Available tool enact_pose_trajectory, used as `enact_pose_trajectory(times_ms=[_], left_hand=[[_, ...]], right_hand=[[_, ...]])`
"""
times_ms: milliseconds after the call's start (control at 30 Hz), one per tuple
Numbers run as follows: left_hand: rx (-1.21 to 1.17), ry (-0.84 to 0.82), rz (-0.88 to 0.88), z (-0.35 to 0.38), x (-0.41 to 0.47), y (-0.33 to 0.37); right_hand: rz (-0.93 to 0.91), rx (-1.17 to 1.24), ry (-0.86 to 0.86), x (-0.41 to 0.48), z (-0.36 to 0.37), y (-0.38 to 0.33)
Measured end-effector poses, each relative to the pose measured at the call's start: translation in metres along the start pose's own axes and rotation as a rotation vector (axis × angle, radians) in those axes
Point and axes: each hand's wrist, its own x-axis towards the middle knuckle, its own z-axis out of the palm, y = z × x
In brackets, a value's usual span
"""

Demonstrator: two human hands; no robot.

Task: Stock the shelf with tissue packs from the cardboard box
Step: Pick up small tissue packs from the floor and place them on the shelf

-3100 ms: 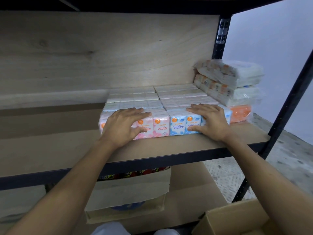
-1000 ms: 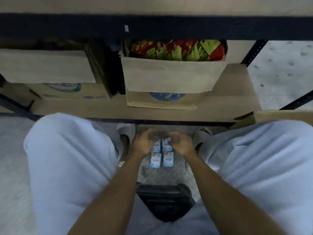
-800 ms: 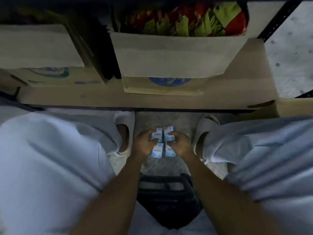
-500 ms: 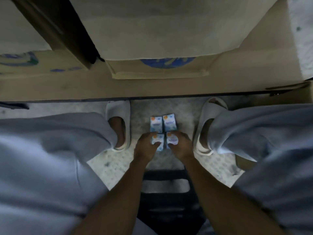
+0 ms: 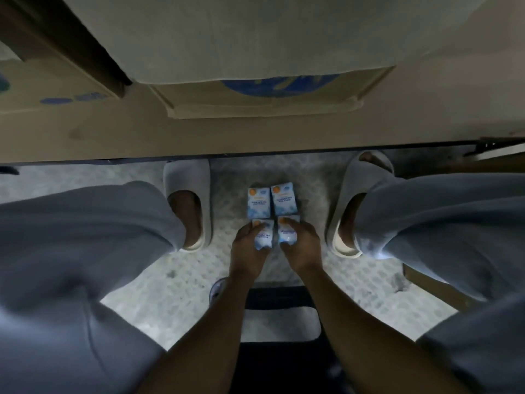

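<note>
four blue tissue packs (image 5: 258, 204) lie two by two on the speckled floor (image 5: 159, 294) at the centre of the frame, between two grey slippers (image 5: 187, 177). just above them runs the bottom shelf board (image 5: 255, 137), which carries cardboard boxes (image 5: 255, 106) across the top; a black stool (image 5: 281, 317) sits at lower centre and another box corner (image 5: 434, 288) shows at the right. the left hand (image 5: 246, 251) grips the lower left pack (image 5: 263, 236) with curled fingers and thumb, and the right hand (image 5: 301, 245) grips the lower right pack (image 5: 287, 234) likewise, forearms converging between the knees.
</note>
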Motion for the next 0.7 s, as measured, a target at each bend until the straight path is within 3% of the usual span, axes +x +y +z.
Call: enact_pose_trajectory(times_ms=[433, 567, 700], left_hand=[[-0.108, -0.008, -0.034, 0.008, 0.009, -0.010], [-0.120, 0.010, -0.050, 0.005, 0.007, -0.009], [-0.202, 0.008, -0.128, 0.002, 0.006, 0.000]], right_hand=[[0.110, 0.293, -0.012, 0.007, -0.006, 0.001], [0.079, 0.172, -0.069, 0.006, -0.011, 0.002], [0.130, 0.265, -0.062, 0.002, -0.017, -0.003]])
